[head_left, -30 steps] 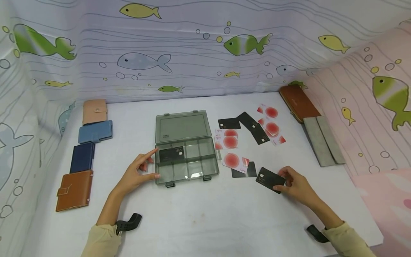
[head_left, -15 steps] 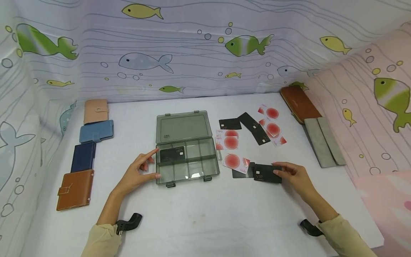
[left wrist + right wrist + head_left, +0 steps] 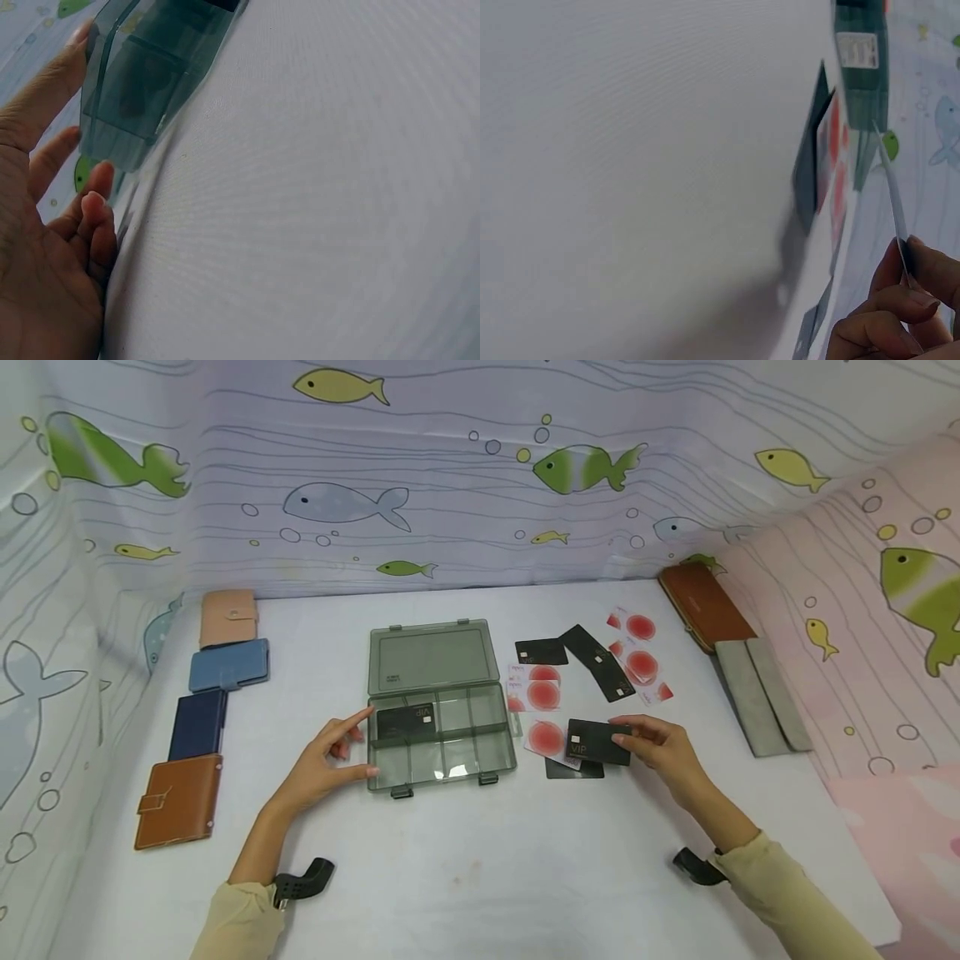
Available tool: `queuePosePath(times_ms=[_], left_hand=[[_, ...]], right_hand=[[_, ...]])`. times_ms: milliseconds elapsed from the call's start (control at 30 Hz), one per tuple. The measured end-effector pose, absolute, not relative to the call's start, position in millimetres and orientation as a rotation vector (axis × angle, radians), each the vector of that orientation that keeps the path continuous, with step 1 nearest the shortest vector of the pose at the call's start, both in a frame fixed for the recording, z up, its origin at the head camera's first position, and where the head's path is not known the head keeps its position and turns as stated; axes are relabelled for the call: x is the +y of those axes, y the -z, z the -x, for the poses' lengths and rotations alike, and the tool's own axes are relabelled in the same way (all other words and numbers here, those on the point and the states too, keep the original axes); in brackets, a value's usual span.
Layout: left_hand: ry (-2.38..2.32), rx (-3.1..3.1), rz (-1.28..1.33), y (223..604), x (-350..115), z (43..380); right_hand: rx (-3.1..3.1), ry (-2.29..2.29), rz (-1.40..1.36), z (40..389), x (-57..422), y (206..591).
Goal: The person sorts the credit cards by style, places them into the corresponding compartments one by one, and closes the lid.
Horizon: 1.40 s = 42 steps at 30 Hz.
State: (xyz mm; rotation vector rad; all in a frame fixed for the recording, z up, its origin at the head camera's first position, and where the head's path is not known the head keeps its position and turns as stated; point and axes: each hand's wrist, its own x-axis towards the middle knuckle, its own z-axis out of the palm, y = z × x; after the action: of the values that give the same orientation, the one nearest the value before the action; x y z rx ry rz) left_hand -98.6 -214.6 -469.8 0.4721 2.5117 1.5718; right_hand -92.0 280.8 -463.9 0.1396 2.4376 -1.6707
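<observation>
My right hand [image 3: 663, 752] pinches a black VIP card [image 3: 597, 743] by its right end between thumb and fingers. That card overlaps a red-and-white card [image 3: 546, 738] and another black card [image 3: 573, 769] in the head view; in the right wrist view the pinched card [image 3: 894, 199] is held up off the table, seen edge-on. A translucent grey-green divided box [image 3: 431, 768] lies with its lid [image 3: 432, 657] tipped back. One black VIP card [image 3: 403, 723] lies in its upper left part. My left hand [image 3: 324, 760] touches the box's left side with an extended index finger and thumb.
More black cards [image 3: 597, 662] and red-and-white cards [image 3: 543, 693] lie right of the box. Several card holders, among them a brown one [image 3: 178, 802] and a blue one [image 3: 228, 665], line the left. A brown purse [image 3: 705, 606] and a grey wallet [image 3: 761, 697] are at right.
My right hand has carried the black card up and leftward towards the box, turning it from slanted to nearly level. The left hand has stayed at the box's left side.
</observation>
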Motion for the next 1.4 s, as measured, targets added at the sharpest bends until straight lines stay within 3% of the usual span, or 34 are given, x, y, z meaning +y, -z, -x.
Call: queuePosePath(times_ms=[867, 1400], left_hand=[[-1.557, 2.521, -0.451, 470, -215, 99], [-1.567, 2.524, -0.454, 472, -218, 99]], right_hand=[[2.230, 1.827, 0.020, 150, 166, 446], [2.349, 1.681, 0.244, 178, 118, 457]])
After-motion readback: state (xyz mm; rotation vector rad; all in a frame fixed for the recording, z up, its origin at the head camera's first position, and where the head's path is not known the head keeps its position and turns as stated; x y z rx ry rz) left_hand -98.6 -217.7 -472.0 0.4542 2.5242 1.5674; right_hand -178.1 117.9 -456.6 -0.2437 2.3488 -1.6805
